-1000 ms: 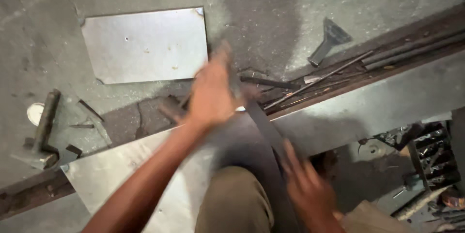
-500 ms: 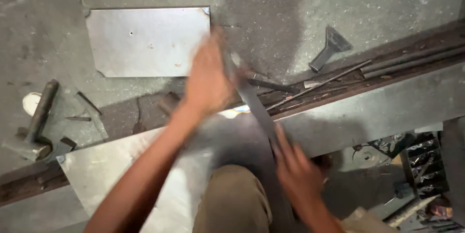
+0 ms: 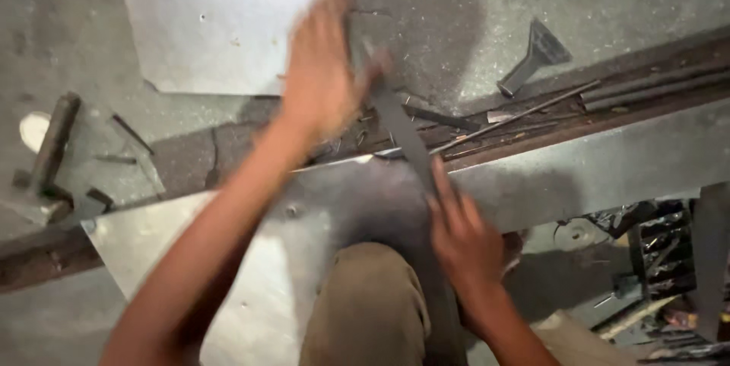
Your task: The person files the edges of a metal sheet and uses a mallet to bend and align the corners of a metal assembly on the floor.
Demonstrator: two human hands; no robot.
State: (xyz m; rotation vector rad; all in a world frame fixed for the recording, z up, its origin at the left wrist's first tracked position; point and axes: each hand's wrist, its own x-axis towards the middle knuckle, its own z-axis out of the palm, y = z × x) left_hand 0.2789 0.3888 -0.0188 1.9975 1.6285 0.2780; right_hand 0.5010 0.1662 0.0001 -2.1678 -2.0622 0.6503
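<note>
A long, flat, dark metal file (image 3: 401, 132) lies slanted, its far end up by the left hand (image 3: 323, 69) and its near end under the fingers of the right hand (image 3: 464, 240). It crosses the far edge of a large grey metal sheet (image 3: 228, 275), which lies flat, and presses down on that edge.
</note>
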